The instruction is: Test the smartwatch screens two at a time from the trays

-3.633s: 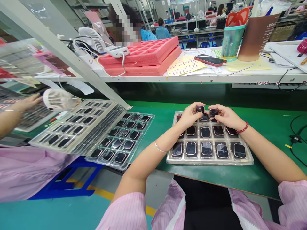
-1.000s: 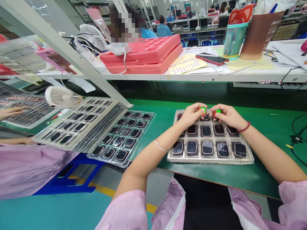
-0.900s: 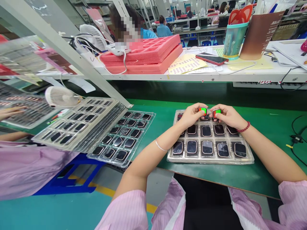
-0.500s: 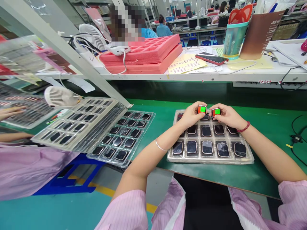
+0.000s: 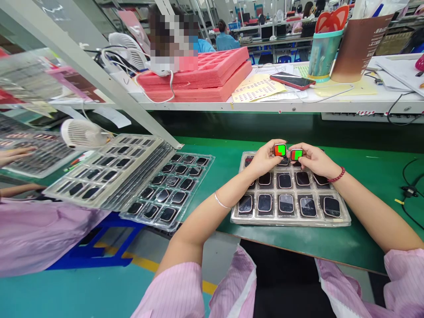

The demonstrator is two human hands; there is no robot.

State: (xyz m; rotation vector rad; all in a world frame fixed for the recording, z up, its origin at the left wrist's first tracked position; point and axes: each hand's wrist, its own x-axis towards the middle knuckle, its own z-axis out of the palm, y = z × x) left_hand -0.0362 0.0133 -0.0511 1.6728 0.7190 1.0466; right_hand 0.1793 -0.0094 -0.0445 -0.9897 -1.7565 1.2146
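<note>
My left hand (image 5: 266, 159) grips a smartwatch (image 5: 280, 150) whose lit screen shows green and red-orange. Close beside it, my right hand (image 5: 311, 158) is closed on a second smartwatch (image 5: 296, 155), also lit mostly green with some red. Both are held just above the far rows of a clear plastic tray (image 5: 291, 222). Dark-screened smartwatches, such as this one (image 5: 285, 203), lie one to a pocket in the tray. My hands and forearms hide part of its far row and sides.
To the left lie another watch-filled tray (image 5: 195, 187) and a leaning stack of trays (image 5: 115, 172). A slanted white post (image 5: 109, 84) rises there. A co-worker's hand (image 5: 18, 155) is at far left. Black cables (image 5: 410, 191) lie right. The shelf ahead holds pink foam (image 5: 212, 88) and a phone (image 5: 292, 81).
Both held watches have tilted slightly, and the coloured patterns on their screens differ. My arms and the tray stay in place.
</note>
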